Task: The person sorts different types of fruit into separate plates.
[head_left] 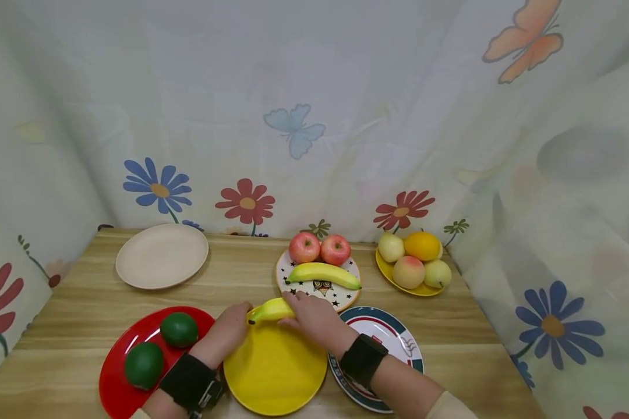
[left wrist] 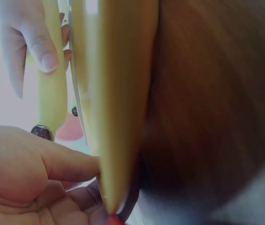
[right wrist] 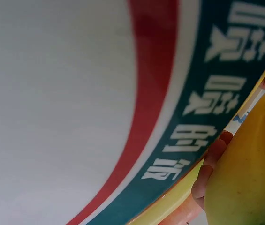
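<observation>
My right hand (head_left: 317, 321) holds a banana (head_left: 268, 311) over the far part of a yellow plate (head_left: 275, 372). In the right wrist view its fingers curl round the banana (right wrist: 245, 183). At the plate's far left rim is my left hand (head_left: 228, 329); the left wrist view shows its thumb and fingers pinching the rim of the yellow plate (left wrist: 123, 108). The banana's dark tip (left wrist: 42, 132) lies close to the left hand without a clear grip from it. A second banana (head_left: 324, 274) rests on a star-patterned plate (head_left: 283, 273), in front of two apples (head_left: 304, 248).
To the left, a red plate (head_left: 107, 372) bears two dark green fruits (head_left: 144, 365). Behind it lies a beige plate (head_left: 162, 256). A white plate with a green rim (head_left: 416, 355) sits under my right forearm. Back right, a small yellow plate (head_left: 385, 270) carries several fruits.
</observation>
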Demonstrator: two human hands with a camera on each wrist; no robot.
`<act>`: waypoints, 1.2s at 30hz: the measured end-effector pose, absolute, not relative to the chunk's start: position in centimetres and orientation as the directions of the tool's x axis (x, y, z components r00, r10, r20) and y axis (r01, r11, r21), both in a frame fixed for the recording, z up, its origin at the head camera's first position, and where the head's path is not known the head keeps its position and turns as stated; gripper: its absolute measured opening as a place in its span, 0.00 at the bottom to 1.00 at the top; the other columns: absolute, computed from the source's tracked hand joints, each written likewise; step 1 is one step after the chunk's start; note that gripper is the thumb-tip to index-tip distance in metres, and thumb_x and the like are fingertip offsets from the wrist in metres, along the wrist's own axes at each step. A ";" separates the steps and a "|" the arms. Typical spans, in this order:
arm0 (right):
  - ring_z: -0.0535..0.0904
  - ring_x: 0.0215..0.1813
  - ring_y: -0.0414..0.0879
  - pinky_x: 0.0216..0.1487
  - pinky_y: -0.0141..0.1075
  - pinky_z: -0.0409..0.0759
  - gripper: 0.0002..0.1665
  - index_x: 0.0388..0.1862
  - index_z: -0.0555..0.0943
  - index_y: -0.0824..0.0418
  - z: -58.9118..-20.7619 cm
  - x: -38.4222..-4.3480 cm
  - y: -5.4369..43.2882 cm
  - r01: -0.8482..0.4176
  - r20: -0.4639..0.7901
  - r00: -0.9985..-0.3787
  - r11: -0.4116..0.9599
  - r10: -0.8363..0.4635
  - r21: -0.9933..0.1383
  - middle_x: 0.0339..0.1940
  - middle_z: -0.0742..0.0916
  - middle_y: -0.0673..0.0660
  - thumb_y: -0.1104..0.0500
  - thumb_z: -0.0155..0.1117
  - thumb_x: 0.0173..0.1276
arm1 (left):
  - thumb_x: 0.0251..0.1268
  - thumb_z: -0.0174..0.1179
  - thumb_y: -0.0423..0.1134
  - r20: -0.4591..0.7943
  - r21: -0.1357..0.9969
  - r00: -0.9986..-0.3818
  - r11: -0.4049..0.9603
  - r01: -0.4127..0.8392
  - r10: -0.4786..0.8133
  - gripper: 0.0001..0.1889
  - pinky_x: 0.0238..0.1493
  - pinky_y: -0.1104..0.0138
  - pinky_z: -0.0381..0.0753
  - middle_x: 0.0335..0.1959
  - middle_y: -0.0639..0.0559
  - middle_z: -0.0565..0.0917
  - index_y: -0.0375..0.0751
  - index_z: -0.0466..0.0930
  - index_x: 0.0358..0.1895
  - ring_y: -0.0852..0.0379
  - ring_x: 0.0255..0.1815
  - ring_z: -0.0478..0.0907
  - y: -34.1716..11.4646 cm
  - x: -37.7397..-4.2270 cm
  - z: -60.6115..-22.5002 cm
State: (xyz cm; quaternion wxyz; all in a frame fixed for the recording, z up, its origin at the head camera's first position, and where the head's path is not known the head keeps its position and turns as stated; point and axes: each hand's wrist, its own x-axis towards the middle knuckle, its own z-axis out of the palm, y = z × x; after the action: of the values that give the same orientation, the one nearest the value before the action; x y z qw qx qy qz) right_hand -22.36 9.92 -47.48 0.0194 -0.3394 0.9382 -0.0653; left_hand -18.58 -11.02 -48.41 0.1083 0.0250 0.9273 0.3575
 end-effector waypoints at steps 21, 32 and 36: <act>0.76 0.35 0.45 0.38 0.35 0.79 0.35 0.65 0.68 0.51 -48.3 -20.8 9.6 -0.667 -0.030 -0.744 0.744 -0.668 -0.036 0.41 0.80 0.52 0.34 0.50 0.66 | 0.67 0.45 0.27 -0.199 0.681 -0.969 0.732 -0.030 0.146 0.09 0.34 0.64 0.77 0.32 0.48 0.77 0.35 0.76 0.44 0.54 0.31 0.73 -11.1 -18.8 -48.3; 0.69 0.42 0.45 0.41 0.31 0.74 0.33 0.63 0.69 0.53 -48.5 -20.2 8.8 -0.757 -0.016 -0.652 0.648 -0.758 0.085 0.46 0.76 0.52 0.35 0.48 0.68 | 0.71 0.41 0.29 -0.232 0.666 -0.964 0.744 -0.058 0.133 0.12 0.36 0.63 0.78 0.32 0.48 0.77 0.35 0.75 0.47 0.54 0.32 0.73 -11.1 -19.0 -48.3; 0.66 0.43 0.44 0.42 0.31 0.72 0.32 0.63 0.69 0.54 -48.3 -19.9 8.8 -0.779 0.000 -0.622 0.619 -0.783 0.097 0.45 0.72 0.52 0.36 0.48 0.69 | 0.71 0.43 0.28 -0.246 0.660 -0.960 0.748 -0.066 0.132 0.11 0.35 0.63 0.79 0.33 0.48 0.77 0.35 0.75 0.48 0.54 0.32 0.73 -11.0 -19.0 -48.2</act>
State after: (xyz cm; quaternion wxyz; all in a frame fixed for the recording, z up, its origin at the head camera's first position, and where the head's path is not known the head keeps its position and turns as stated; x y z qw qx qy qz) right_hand -19.93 8.76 -48.27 -0.0212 -0.4342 0.8995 0.0439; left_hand -18.98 -11.01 -48.24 0.1399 0.0178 0.9244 0.3544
